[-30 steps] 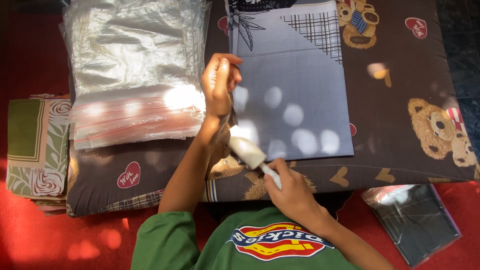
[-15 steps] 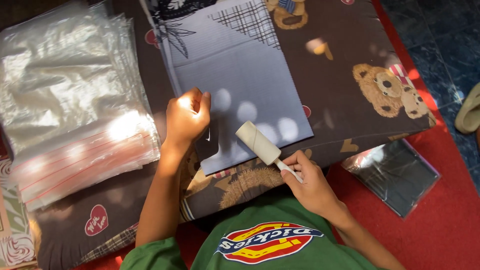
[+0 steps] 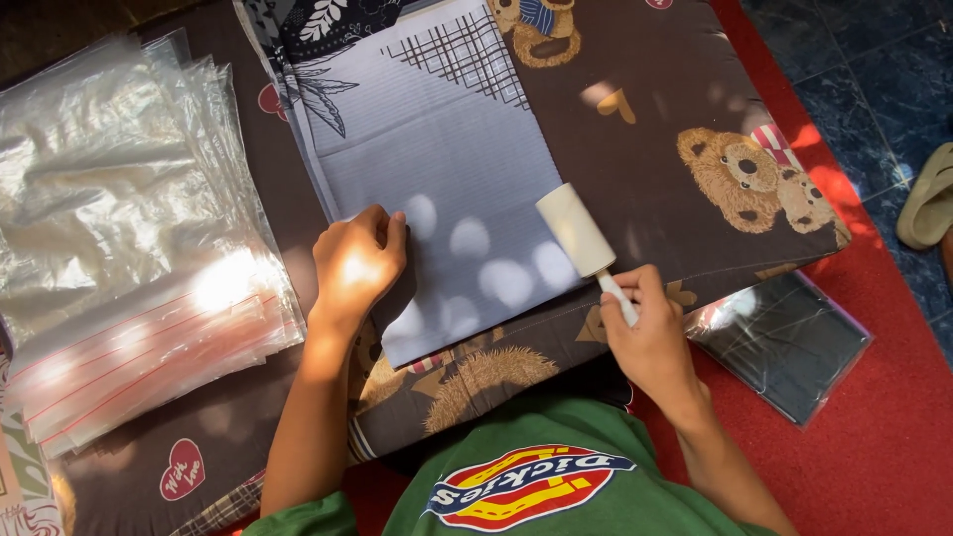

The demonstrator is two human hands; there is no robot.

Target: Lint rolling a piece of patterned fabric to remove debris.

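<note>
**Lint roller on folded cloth**

The right hand [image 3: 645, 333] grips the white handle of the lint roller [image 3: 576, 230], fingers closed around it. The roller head rests on the right edge of the grey folded cloth [image 3: 447, 189]. The left hand [image 3: 355, 266] presses the cloth's left edge, fingers curled down. The cloth lies on a brown bear-print cushion [image 3: 695, 79]. A stack of clear plastic bags [image 3: 119, 218] lies to the left.

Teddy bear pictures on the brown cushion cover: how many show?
4: one at the top edge, a pair right, two partly hidden beneath the folded grey cloth near the left hand.
</note>
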